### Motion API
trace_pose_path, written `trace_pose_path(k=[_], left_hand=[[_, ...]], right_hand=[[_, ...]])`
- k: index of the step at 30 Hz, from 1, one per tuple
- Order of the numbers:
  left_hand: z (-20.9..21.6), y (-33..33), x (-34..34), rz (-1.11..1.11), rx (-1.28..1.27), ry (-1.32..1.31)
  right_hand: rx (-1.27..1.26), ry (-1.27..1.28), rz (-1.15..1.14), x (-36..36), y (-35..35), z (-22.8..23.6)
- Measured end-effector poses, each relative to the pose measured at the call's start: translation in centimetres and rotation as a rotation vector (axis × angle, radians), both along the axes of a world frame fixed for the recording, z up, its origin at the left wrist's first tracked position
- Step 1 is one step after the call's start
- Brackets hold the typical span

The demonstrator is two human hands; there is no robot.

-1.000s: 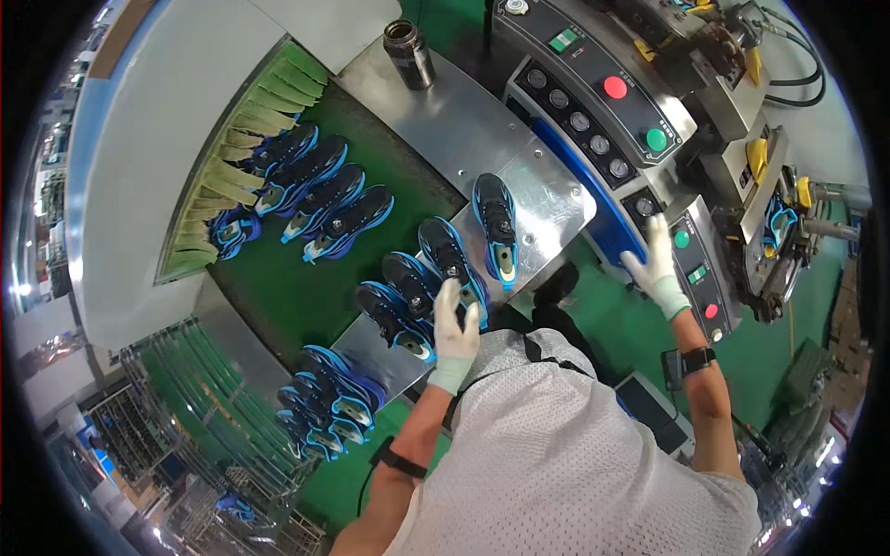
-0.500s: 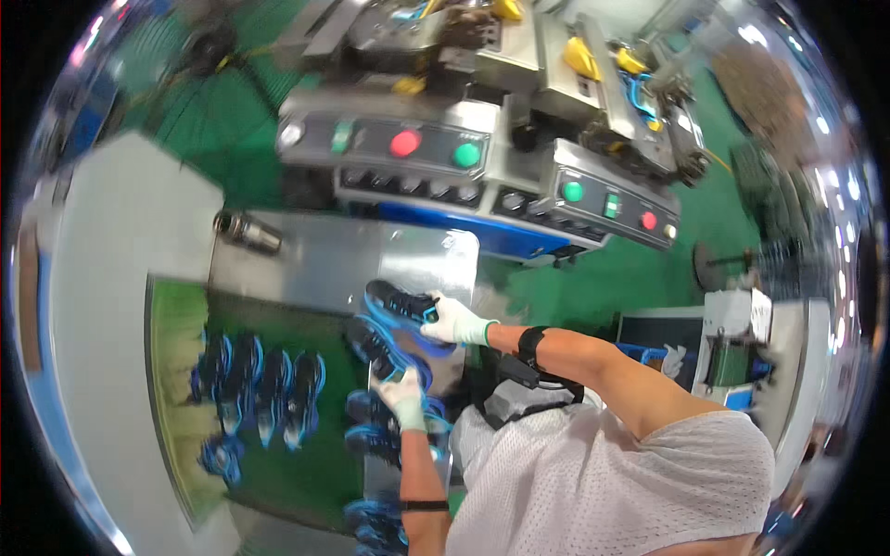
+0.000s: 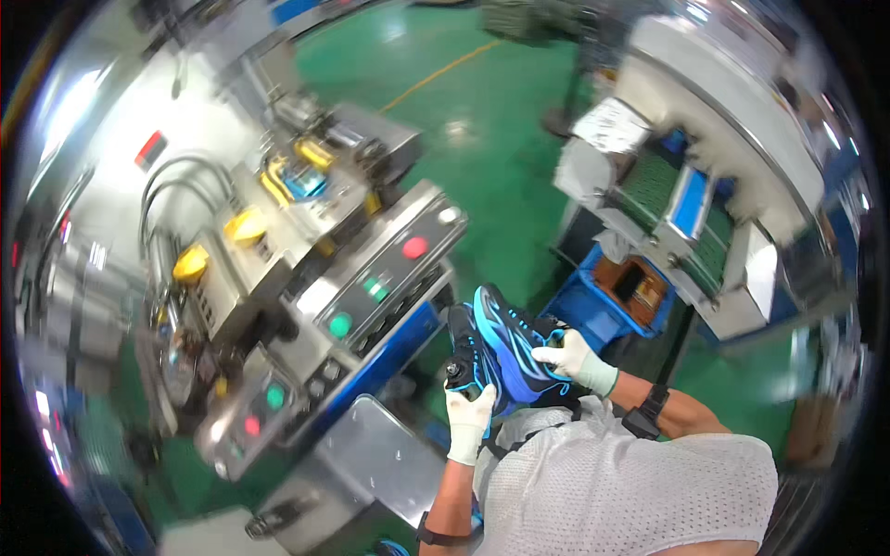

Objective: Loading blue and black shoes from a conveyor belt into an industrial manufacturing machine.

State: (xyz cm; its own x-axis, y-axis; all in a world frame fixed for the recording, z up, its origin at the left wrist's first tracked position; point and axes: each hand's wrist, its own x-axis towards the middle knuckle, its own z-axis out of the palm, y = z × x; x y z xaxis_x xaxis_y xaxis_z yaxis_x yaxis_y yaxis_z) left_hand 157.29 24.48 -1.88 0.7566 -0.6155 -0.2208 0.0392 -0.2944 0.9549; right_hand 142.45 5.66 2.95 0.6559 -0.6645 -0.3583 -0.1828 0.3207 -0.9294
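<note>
Both my hands wear white gloves, and each grips a black sports shoe with blue trim. My left hand (image 3: 470,419) is closed on the heel end of the left shoe (image 3: 461,332). The right shoe (image 3: 512,335) is held at its heel and collar by my right hand (image 3: 577,361), thumb along its side. Toes point away from me, and the two shoes touch side by side in the air in front of my body. Their blue and purple soles show in part; the fingers under them are hidden.
At left stands a machine with control panels (image 3: 375,287) of red and green buttons. Below it lies a metal worktable (image 3: 385,459). A blue crate (image 3: 593,301) with brown contents sits at right, beside a conveyor machine (image 3: 686,199). Another shoe (image 3: 391,548) shows at the lower edge.
My view and body have turned right, away from the worktable and its rows of shoes. Both shoes have been lifted off the table and brought together in front of me.
</note>
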Motion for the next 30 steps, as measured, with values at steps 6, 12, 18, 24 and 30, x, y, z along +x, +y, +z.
trace_pose_path(k=[6, 12, 18, 24, 30], left_hand=[[6.1, -18.6, -1.8, -0.555, 0.03, 0.076], [15.1, -41.6, -11.7, -0.73, -0.381, -0.3], [8.6, -60.6, -18.6, -0.664, -0.294, -0.587], [9.2, -61.9, -16.7, -0.628, -0.438, -0.558], [-0.2, -35.1, -5.6, -0.744, -0.122, -0.185]], right_hand=[[-0.258, 0.168, -0.554, -13.7, -8.5, 6.3], [-0.674, 0.254, -0.984, -26.2, -18.6, 9.7], [-0.72, 0.809, -1.198, -29.8, -32.5, 6.4], [-1.007, 0.826, -1.016, -29.5, -39.9, 7.6], [-1.01, 0.121, -0.449, -11.1, -28.8, 6.0]])
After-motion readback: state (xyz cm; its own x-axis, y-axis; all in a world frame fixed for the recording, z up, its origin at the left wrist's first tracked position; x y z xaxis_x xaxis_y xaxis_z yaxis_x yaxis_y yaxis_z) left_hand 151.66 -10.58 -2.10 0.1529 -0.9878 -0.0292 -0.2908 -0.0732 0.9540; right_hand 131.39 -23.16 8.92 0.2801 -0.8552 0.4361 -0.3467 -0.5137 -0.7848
